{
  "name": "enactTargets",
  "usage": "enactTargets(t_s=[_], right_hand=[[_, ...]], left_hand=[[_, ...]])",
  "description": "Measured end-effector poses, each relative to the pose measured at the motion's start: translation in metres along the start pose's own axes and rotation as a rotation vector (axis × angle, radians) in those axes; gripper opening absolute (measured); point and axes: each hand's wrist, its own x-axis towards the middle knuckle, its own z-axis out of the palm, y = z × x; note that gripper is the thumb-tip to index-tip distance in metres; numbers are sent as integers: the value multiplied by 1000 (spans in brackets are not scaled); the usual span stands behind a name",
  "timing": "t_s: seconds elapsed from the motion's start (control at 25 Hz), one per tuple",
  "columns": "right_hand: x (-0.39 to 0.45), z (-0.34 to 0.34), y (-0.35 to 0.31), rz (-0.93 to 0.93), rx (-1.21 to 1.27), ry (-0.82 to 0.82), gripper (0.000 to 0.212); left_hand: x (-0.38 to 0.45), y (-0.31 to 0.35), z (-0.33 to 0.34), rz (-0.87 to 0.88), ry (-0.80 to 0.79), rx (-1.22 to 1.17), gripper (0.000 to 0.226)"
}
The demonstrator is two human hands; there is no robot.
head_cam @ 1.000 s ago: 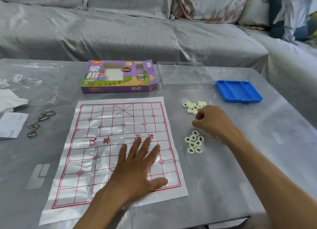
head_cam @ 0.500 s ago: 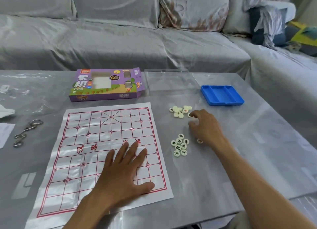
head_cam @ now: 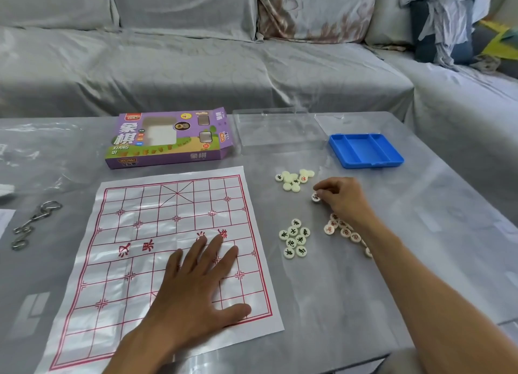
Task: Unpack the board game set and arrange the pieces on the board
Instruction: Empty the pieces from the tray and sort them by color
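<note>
A paper xiangqi board (head_cam: 157, 233) with a red grid lies flat on the table. My left hand (head_cam: 196, 284) rests on its near right part, fingers straight and spread. To the right of the board my right hand (head_cam: 340, 198) pinches one round white piece (head_cam: 316, 197) at the table surface. Several pieces, some blank side up, lie in a far cluster (head_cam: 294, 179). A group with black characters (head_cam: 295, 238) sits closer. Several red-marked pieces (head_cam: 340, 229) lie partly hidden under my right wrist.
The purple game box (head_cam: 168, 138) lies beyond the board. A clear plastic lid (head_cam: 276, 130) and a blue tray (head_cam: 364, 149) sit at the far right. A metal ring puzzle (head_cam: 33, 222) lies at the left. A covered sofa (head_cam: 196, 59) stands behind the table.
My right hand drew back from the far cluster and now pinches a single piece. The red-marked pieces by my wrist have come into view. My left hand stayed on the board.
</note>
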Motion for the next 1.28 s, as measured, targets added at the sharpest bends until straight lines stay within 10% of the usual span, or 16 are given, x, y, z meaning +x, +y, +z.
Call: enactTargets(t_s=[0.76,1.0,1.28], right_hand=[[-32,-32,-28,-55,-503,-484,14],[-25,-32,-20,81,-568,-333,12],[-9,24,-27,-220,-472,-123,37]], left_hand=[[-2,5,-7,-35,-121,41,99],[-3,5,-5,-26,-112,16,100],[-2,5,-7,-29,-126,32,88]])
